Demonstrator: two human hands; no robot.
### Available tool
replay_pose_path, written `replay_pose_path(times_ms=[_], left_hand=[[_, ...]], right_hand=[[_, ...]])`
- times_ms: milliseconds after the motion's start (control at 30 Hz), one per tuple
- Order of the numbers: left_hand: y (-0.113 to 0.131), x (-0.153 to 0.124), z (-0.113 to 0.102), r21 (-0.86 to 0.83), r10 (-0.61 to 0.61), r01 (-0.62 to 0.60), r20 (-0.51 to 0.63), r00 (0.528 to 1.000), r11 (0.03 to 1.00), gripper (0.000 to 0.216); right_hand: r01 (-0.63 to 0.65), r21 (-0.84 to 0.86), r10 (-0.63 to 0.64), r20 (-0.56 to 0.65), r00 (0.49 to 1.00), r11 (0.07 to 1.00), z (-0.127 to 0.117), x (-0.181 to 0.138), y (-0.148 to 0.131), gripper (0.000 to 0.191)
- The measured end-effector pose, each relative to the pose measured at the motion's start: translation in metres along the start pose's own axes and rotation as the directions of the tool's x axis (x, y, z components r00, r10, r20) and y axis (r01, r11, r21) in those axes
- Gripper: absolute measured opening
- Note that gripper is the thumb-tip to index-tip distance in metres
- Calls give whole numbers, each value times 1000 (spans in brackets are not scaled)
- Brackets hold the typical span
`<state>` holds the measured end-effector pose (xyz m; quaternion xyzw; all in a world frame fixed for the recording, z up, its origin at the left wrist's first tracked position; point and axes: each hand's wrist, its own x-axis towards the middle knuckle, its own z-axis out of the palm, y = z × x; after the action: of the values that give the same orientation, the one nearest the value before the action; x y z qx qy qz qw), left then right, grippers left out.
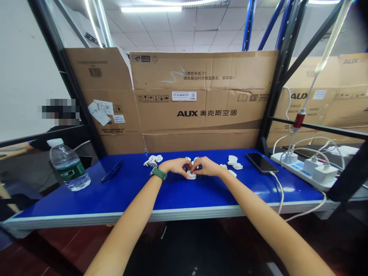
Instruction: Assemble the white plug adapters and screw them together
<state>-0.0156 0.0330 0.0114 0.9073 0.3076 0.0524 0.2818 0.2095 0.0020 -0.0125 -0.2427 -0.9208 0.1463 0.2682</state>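
While both forearms [139, 214] reach forward from seven and five o'clock, the left hand [179, 167] and right hand [206, 167] meet above the tabletop [198, 197]. Left thumb and fingers close on a small white piece [191, 176] between the hands; the right fingertips bunch together at its top, though whether they grip it I cannot tell. A green-strapped watch [158, 173] circles the left wrist.

With the clock centred on the hands, a capped clear bottle [70, 170] stands at nine, its fill level unclear. The blue tabletop also carries loose white pieces [153, 160] at ten and two, and a phone [260, 163] at three, a white cable [281, 193] plugged in. Past it lies a power strip [296, 166] bearing white chargers [324, 174]. At twelve, printed cardboard [161, 126] rises behind; at ten, farther off, is a person [69, 134] in dark clothing.
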Motion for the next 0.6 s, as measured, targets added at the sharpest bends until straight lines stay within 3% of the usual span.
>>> replay_pose_path(times_ms=[100,233,333,400,467,533,600], left_hand=[[2,-1,0,25,-9,9,-8,1000,1000,48],[7,-3,0,-9,8,-9,-22,1000,1000,46],[10,-3,0,-14,30,-30,-7,1000,999,44],[10,-3,0,-8,33,-32,9,999,999,45],[8,-1,0,-9,36,-36,24,999,999,46],[5,1,1,-18,41,-40,37,998,999,47],[1,2,2,-36,64,-62,48,997,997,46]], right_hand=[[-17,32,18,-36,999,999,-1,0,-3,11],[-100,73,112,-189,976,992,-7,0,-8,18],[-65,319,175,-329,928,945,-12,2,-14,35],[67,581,213,-400,891,811,-14,4,-20,44],[195,782,250,-408,878,592,-15,5,-26,48],[223,884,258,-348,901,412,-15,6,-30,52],[230,924,254,-313,915,306,-13,6,-32,57]])
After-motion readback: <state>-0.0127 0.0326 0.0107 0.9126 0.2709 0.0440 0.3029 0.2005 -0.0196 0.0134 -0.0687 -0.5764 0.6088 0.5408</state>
